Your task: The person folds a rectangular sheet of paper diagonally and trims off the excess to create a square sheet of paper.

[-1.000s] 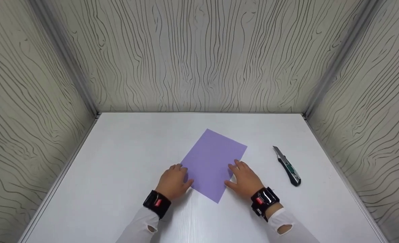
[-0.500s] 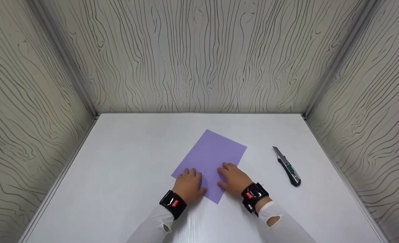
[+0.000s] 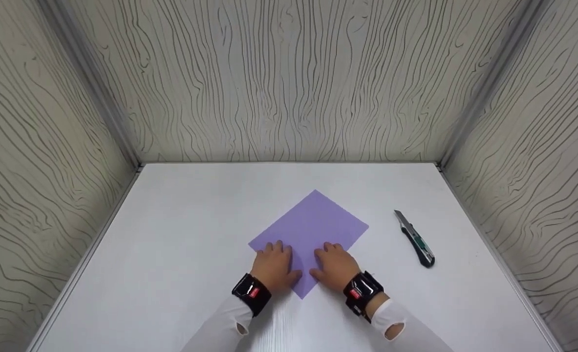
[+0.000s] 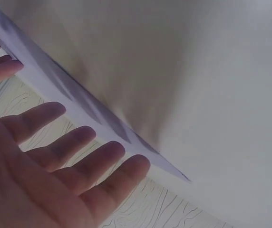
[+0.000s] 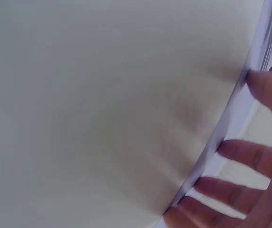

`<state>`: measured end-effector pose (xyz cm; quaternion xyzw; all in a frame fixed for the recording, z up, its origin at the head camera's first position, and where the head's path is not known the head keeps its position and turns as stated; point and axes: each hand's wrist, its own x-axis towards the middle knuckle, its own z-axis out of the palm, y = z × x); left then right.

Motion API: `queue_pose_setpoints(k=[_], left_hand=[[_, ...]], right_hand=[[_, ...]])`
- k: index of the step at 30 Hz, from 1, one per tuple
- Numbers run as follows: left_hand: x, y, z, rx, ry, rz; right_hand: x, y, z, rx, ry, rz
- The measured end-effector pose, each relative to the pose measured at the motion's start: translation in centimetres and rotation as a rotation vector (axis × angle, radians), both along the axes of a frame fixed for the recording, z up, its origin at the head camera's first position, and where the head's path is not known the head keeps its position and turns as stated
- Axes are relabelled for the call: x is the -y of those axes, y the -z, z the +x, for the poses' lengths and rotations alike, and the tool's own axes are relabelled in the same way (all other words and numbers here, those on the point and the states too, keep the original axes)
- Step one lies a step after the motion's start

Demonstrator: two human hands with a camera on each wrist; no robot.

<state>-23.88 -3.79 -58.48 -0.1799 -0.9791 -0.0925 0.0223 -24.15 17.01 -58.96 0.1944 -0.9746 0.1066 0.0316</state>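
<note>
A purple sheet of paper lies flat on the white table, turned so that one corner points toward the person. My left hand rests over its lower left edge, palm down with fingers spread. Over the lower right edge lies my right hand, its fingertips on the paper and its thumb pointing toward the left thumb. In the left wrist view the fingers are extended close over the purple sheet. The right wrist view has the fingertips meeting the sheet.
A utility knife with a black and green handle lies right of the paper, its blade end pointing away from the person. Wood-grain panels enclose the white table at the back and both sides.
Both hands have come inward onto the paper from its sides. The sheet has since turned clockwise, its far corner shifting right and its near corner left. The knife stays put.
</note>
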Motion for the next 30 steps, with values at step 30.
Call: queue_pose_setpoints(k=[30], left_hand=[[2.9, -0.7, -1.8, 0.167, 0.197, -0.127]], right_hand=[[-4.8, -2.0, -1.2, 0.142, -0.118, 0.042]])
